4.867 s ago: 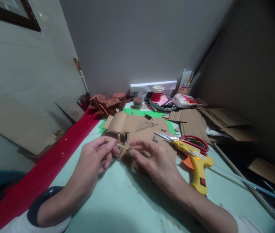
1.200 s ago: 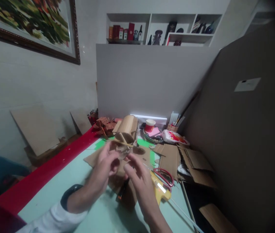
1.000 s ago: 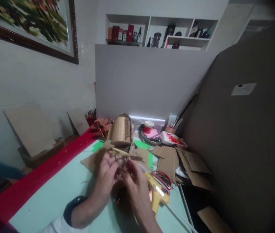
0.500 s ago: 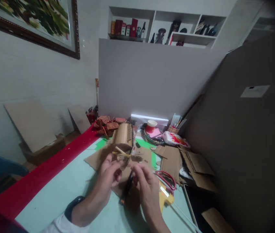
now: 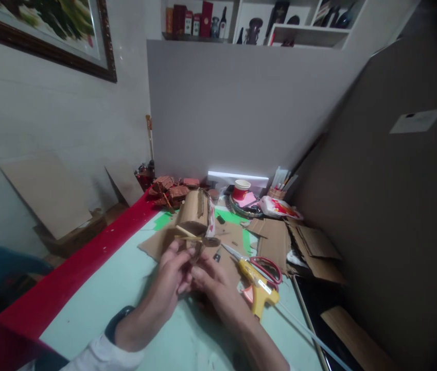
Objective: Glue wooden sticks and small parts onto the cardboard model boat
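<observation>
My left hand (image 5: 170, 275) pinches a small stick-and-cardboard piece (image 5: 191, 239), with thin pale wooden sticks crossing at its top and a rounded brown bit at the right. Against its lower part, the fingertips of my right hand (image 5: 212, 281) are closed, thumb and forefinger together. My fingers hide much of the piece's underside. Just beyond it, a corrugated cardboard cylinder (image 5: 193, 210) lies on a flat cardboard sheet (image 5: 154, 245). To the right of my right hand are a yellow glue gun (image 5: 259, 288) and red-handled scissors (image 5: 266, 268).
Cardboard scraps (image 5: 272, 242) are stacked at the right, beside a dark framed panel (image 5: 318, 314). Reddish-brown blocks (image 5: 177, 193), a paper cup (image 5: 240, 190) and a holder of brushes (image 5: 278, 191) stand along the back. A grey board (image 5: 226, 113) rises behind the table.
My right hand has moved left, closer to my left hand. The dark tool seen between the hands is now mostly hidden, while the scissors and glue gun show more. The view has tilted down.
</observation>
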Demonstrator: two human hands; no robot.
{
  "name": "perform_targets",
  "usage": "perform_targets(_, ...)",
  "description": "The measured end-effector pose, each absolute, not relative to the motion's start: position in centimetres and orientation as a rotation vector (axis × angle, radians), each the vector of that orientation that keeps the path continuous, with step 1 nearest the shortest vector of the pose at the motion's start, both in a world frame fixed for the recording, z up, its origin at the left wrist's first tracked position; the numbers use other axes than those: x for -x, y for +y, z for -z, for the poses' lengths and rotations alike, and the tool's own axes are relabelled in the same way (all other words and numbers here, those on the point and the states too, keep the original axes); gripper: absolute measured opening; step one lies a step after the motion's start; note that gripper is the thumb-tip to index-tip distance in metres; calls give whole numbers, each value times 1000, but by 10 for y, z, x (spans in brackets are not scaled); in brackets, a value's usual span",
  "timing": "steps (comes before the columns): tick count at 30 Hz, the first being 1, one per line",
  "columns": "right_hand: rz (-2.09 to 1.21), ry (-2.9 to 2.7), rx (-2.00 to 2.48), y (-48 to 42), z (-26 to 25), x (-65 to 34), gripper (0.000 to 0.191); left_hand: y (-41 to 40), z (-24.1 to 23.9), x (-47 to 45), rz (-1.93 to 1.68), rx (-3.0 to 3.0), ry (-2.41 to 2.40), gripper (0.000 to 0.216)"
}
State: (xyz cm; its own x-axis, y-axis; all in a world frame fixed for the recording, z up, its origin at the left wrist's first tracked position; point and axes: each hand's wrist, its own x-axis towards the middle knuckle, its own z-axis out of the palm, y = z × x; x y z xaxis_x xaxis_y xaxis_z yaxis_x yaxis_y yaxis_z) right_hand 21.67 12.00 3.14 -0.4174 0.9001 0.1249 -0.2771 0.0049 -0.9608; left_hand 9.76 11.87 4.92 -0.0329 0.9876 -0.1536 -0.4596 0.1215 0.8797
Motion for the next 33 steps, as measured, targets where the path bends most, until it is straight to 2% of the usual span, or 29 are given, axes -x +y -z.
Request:
perform_targets(5,-1604,-1400,722,127,-19,-217,39,113,-45,-101,-1333,-748,948,34)
perform_targets(16,-1339,-1517,913,115,-30,-221,35,109,-53,-93,-1352,-833,1023,41)
perform_targets(26,-1231,-1386,905,99,-70,-247,32,120,-45,-20,-1348,-927,1212,43)
perform_targets(33,-1177,-1258,993,83,-52,-274,30,122,-26,9,-1200,-1030,1277,42)
